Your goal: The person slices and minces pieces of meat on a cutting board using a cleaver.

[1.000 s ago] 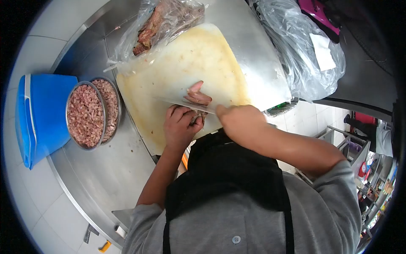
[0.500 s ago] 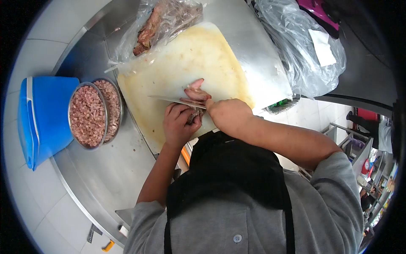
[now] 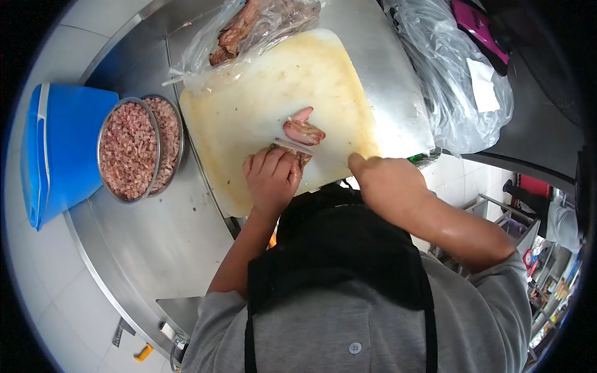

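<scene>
My left hand point(image 3: 272, 177) presses its bent fingers over a piece of browned meat point(image 3: 304, 159) near the front edge of the pale cutting board point(image 3: 249, 93). Just beyond that piece lie cut pink meat slices point(image 3: 303, 132). To the right, my right hand point(image 3: 392, 186) is closed in a fist around the knife's handle, away from the meat. The knife's blade is too blurred to make out clearly.
Two bowls of diced meat point(image 3: 129, 151) overlap at the left, beside a blue container point(image 3: 71, 146). A clear bag with browned meat point(image 3: 239, 31) touches the board's far edge. Large plastic bags point(image 3: 438, 81) lie at the right. Farther right, a person's legs point(image 3: 527, 194) show near shelving.
My right hand has moved right, away from the meat, with the knife. My left hand's fingers now lie farther over the piece. The view has shifted slightly.
</scene>
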The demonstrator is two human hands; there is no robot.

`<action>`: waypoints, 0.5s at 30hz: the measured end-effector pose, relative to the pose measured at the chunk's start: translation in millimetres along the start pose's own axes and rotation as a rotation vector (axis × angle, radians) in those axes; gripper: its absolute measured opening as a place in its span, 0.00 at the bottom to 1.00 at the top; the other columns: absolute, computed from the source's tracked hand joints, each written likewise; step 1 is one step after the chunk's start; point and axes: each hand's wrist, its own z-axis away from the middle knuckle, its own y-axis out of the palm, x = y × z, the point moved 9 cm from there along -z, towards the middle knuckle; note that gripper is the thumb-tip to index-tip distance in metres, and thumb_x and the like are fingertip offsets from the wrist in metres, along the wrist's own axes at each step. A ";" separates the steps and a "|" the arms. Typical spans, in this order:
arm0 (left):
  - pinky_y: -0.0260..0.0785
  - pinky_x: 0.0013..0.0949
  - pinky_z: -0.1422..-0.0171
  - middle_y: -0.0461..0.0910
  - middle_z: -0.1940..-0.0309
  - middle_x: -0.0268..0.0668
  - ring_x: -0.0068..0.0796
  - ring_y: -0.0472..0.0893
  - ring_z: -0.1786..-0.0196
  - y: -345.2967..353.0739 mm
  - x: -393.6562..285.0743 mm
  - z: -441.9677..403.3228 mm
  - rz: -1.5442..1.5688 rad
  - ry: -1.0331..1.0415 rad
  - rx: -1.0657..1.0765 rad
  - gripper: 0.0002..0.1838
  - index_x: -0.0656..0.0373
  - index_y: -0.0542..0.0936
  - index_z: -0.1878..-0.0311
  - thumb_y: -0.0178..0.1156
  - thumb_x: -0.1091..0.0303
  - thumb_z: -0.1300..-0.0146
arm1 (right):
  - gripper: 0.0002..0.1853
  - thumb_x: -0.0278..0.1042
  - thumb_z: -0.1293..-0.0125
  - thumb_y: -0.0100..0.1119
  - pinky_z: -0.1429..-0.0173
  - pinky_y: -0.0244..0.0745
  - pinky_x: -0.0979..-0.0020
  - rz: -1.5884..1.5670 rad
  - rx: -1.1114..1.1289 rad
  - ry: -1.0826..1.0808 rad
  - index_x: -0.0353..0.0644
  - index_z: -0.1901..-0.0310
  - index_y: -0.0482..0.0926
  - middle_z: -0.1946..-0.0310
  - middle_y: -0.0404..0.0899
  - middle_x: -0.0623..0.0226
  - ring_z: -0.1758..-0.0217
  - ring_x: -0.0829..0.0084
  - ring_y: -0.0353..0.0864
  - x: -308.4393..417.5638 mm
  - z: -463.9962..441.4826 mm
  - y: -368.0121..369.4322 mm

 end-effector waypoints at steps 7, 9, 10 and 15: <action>0.67 0.43 0.45 0.81 0.60 0.32 0.37 0.79 0.51 8.6 3.4 1.3 0.028 -0.028 -0.013 0.09 0.53 0.85 0.64 0.68 0.67 0.50 | 0.07 0.29 0.32 0.51 0.65 0.84 0.54 0.118 0.090 0.083 0.37 0.57 0.75 0.70 0.86 0.51 0.67 0.52 0.89 3.3 14.9 8.0; 0.68 0.43 0.46 0.81 0.61 0.31 0.37 0.79 0.52 4.2 5.3 0.4 0.082 -0.011 -0.096 0.10 0.53 0.85 0.63 0.69 0.68 0.51 | 0.07 0.27 0.34 0.52 0.65 0.83 0.53 0.047 0.054 0.043 0.38 0.56 0.75 0.71 0.85 0.52 0.67 0.52 0.88 7.7 2.5 12.5; 0.68 0.43 0.46 0.81 0.61 0.31 0.37 0.79 0.52 6.7 10.2 2.5 0.080 -0.014 -0.091 0.10 0.53 0.85 0.63 0.69 0.68 0.51 | 0.08 0.26 0.35 0.53 0.65 0.81 0.52 -0.023 0.013 0.006 0.38 0.55 0.74 0.72 0.84 0.53 0.67 0.52 0.87 10.3 -6.0 14.8; 0.67 0.43 0.44 0.82 0.57 0.30 0.37 0.78 0.52 9.1 20.6 8.1 0.105 -0.059 -0.087 0.09 0.51 0.85 0.61 0.70 0.66 0.47 | 0.10 0.26 0.33 0.51 0.61 0.83 0.53 0.027 -0.065 -0.102 0.37 0.52 0.75 0.68 0.86 0.52 0.63 0.51 0.89 25.7 -69.6 29.4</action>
